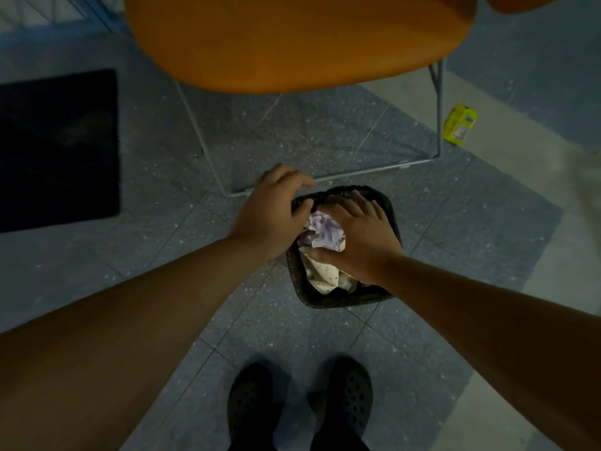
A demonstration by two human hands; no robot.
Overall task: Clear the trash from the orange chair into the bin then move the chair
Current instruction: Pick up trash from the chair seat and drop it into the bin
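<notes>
Head cam looking straight down here, pretty dim lighting. Small black bin (344, 299) sits on the speckled grey floor (162, 164) just in front of the orange chair (292, 40), right by the chair's thin metal frame (437, 125). It's stuffed with crumpled trash (325, 236): a pale purplish wad on top and a cream piece with little red dots under it, both poking up to about rim level. Right hand (361, 239) is laid flat on top of the wad, fingers (364, 203) spread apart and pointing toward the chair, thumb down against the cream piece, so more of a press than a grab. Left hand (273, 213) is on the bin's far-left rim, fingers curled together over the edge with the thumb hooked on the inside, gripping it. Chair seat looks bare from this angle, nothing lying on the part I can see. Off to the right of the chair leg there's a small yellow carton (460, 125) lying on the floor, well away from the bin. Dark mat (58, 148) on the left side. Person's two black clog-type shoes (299, 402) at the bottom of the shot, just behind the bin.
</notes>
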